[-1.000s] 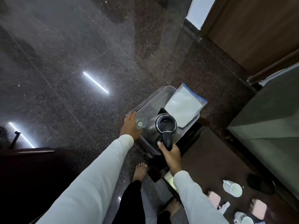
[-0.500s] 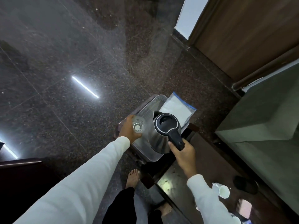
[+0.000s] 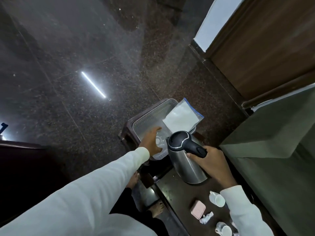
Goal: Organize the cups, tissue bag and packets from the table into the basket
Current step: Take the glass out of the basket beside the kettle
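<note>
The right hand [image 3: 211,160] grips the steel kettle [image 3: 185,160] by its handle over the worktop [image 3: 172,193]. The left hand [image 3: 151,142], fingers spread, hovers over a glass [image 3: 159,139] in the basket [image 3: 144,118], beside the tissue bag [image 3: 182,118].

basket [image 3: 144,116] sitting on floor past table [image 3: 179,189] end; tissue bag [image 3: 182,118] lying across its right rim, glass [image 3: 159,140] in it, kettle [image 3: 185,160] standing on table; cups [image 3: 217,199] and packets [image 3: 197,209] lying nearer

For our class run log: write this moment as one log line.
left hand: open over glass in basket | right hand: grips kettle handle above table | tissue bag: across basket rim
</note>
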